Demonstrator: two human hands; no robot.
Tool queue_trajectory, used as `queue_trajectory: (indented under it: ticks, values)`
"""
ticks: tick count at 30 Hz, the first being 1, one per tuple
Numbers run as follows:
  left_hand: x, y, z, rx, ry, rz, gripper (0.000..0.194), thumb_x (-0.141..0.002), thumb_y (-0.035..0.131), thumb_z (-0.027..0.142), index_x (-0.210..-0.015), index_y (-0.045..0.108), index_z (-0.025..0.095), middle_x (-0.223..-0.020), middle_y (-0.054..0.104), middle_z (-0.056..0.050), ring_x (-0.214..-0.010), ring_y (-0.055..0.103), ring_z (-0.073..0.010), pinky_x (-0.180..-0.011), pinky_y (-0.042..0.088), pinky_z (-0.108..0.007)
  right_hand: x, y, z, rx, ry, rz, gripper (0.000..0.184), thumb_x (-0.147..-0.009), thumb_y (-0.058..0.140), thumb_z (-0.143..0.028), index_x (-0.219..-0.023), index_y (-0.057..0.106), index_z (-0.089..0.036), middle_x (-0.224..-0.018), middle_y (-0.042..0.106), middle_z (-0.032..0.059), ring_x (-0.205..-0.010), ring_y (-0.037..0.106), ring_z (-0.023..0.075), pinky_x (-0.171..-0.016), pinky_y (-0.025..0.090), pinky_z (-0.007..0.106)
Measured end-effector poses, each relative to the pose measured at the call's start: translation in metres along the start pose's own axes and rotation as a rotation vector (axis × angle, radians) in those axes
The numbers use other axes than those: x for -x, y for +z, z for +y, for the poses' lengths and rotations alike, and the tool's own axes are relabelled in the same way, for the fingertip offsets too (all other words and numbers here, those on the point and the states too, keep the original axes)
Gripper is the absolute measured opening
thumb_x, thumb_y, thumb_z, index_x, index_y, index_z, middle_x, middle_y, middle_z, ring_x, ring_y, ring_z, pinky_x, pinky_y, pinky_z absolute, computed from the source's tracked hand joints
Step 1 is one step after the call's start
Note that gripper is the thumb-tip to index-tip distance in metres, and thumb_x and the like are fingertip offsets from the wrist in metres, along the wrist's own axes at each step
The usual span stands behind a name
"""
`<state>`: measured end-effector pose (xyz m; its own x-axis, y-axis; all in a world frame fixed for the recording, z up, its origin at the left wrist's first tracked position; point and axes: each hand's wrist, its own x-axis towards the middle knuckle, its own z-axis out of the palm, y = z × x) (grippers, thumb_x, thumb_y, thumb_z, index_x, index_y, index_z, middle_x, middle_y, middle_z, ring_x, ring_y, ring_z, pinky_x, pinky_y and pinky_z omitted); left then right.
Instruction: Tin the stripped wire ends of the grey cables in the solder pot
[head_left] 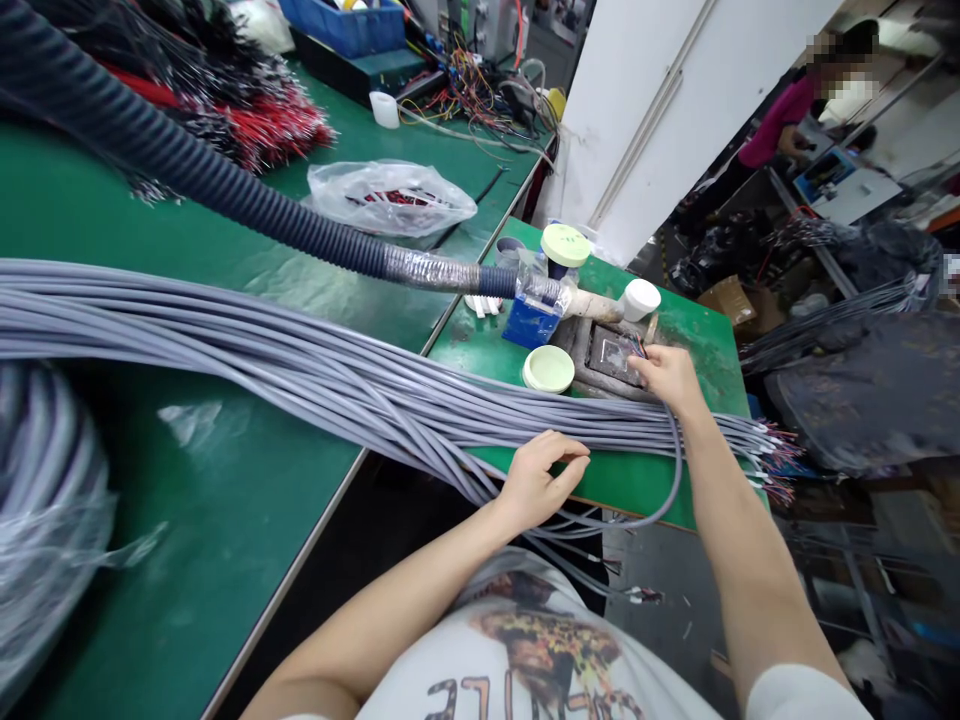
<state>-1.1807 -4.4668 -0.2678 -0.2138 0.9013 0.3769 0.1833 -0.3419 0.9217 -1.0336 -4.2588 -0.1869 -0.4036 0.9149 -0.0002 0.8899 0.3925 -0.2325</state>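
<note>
White pillar (622, 120) stands far side; co-worker (776, 130) far R. Grn surface (225, 500) carries gray cable bundle (315, 370), long axis L–R. One cable (679, 470) loops up near side to R hand (670, 380), fingers pinched on it, tip far-L, by dark tray (611, 352). L hand (544, 478), farther off: thumb apart, looks empty.

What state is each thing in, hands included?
Left hand: open, seemingly empty
Right hand: grip closed on a grey cable
Grey cable: held, bent into a curve
Cable bundle: stretched out, coloured wires exposed at its right-hand end
Pale green dish: upright, open
Plastic bag: lying down, reddish contents visible
Ribbed hose: curved, partly wrapped near its end
</note>
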Motion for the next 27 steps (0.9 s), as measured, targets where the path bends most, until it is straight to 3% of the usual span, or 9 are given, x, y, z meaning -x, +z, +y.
queue_trajectory:
  ticks: [4, 8, 12, 17, 20, 24, 27]
  values:
    - [0.001, 0.002, 0.003, 0.119, -0.105, 0.015, 0.011, -0.084, 0.06, 0.023, -0.085, 0.068, 0.017, -0.076, 0.066, -0.004, -0.072, 0.057, -0.0146, -0.073, 0.045, -0.028, 0.065, -0.014, -0.028, -0.365, -0.091, 0.014, 0.048, -0.081, 0.058, -0.041, -0.12, 0.059, -0.014, -0.048, 0.054, -0.0058, -0.047, 0.053, 0.0132, -0.055, 0.04, 0.024]
    - [0.002, 0.012, 0.01, 0.543, -0.404, 0.032, 0.024, -0.077, 0.069, 0.027, -0.098, 0.068, 0.016, -0.088, 0.068, -0.006, -0.081, 0.06, -0.015, -0.076, 0.046, -0.027, 0.116, -0.003, -0.055, -0.285, -0.098, 0.077, 0.055, -0.083, 0.056, -0.034, -0.134, 0.048, -0.015, -0.051, 0.054, -0.0062, -0.05, 0.053, 0.0129, -0.058, 0.04, 0.024]
    - [0.003, 0.028, 0.019, 0.911, -0.572, 0.047, 0.036, -0.069, 0.077, 0.024, -0.103, 0.066, 0.019, -0.093, 0.068, -0.003, -0.088, 0.059, -0.0139, -0.084, 0.045, -0.026, 0.139, 0.013, -0.066, -0.229, -0.076, 0.074, 0.058, -0.083, 0.05, -0.026, -0.14, 0.041, -0.017, -0.058, 0.059, -0.0046, -0.052, 0.057, 0.0139, -0.055, 0.039, 0.024]
    - [0.004, 0.038, 0.028, 1.037, -0.637, 0.063, 0.021, -0.073, 0.073, 0.024, -0.092, 0.069, 0.015, -0.087, 0.068, -0.003, -0.081, 0.06, -0.0126, -0.084, 0.044, -0.027, 0.153, 0.02, -0.064, -0.293, -0.103, -0.01, 0.061, -0.082, 0.047, -0.022, -0.142, 0.035, -0.021, -0.085, 0.072, 0.0009, -0.074, 0.067, 0.0184, -0.066, 0.046, 0.025]
    - [0.003, 0.04, 0.031, 1.044, -0.682, 0.103, 0.018, -0.072, 0.074, 0.026, -0.084, 0.069, 0.013, -0.078, 0.067, -0.003, -0.075, 0.06, -0.013, -0.081, 0.044, -0.028, 0.163, 0.019, -0.059, -0.324, -0.088, -0.016, 0.055, -0.084, 0.052, -0.028, -0.137, 0.04, -0.023, -0.08, 0.07, -0.0007, -0.071, 0.066, 0.017, -0.065, 0.045, 0.024]
    - [0.002, 0.04, 0.032, 1.032, -0.688, 0.157, 0.02, -0.068, 0.077, 0.024, -0.082, 0.07, 0.013, -0.075, 0.065, -0.001, -0.07, 0.057, -0.0101, -0.074, 0.043, -0.025, 0.174, 0.017, -0.048, -0.385, -0.065, 0.032, 0.019, -0.087, 0.054, -0.034, -0.097, 0.063, -0.021, -0.072, 0.065, -0.0016, -0.064, 0.06, 0.0126, -0.063, 0.042, 0.022]
    - [0.001, 0.037, 0.027, 1.13, -0.721, 0.043, 0.026, -0.065, 0.078, 0.019, -0.089, 0.071, 0.013, -0.078, 0.066, -0.002, -0.069, 0.058, -0.0102, -0.071, 0.044, -0.024, 0.18, 0.014, -0.04, -0.53, -0.057, 0.008, 0.021, -0.09, 0.051, -0.036, -0.084, 0.064, -0.02, -0.066, 0.06, -0.0021, -0.058, 0.055, 0.0103, -0.06, 0.041, 0.021]
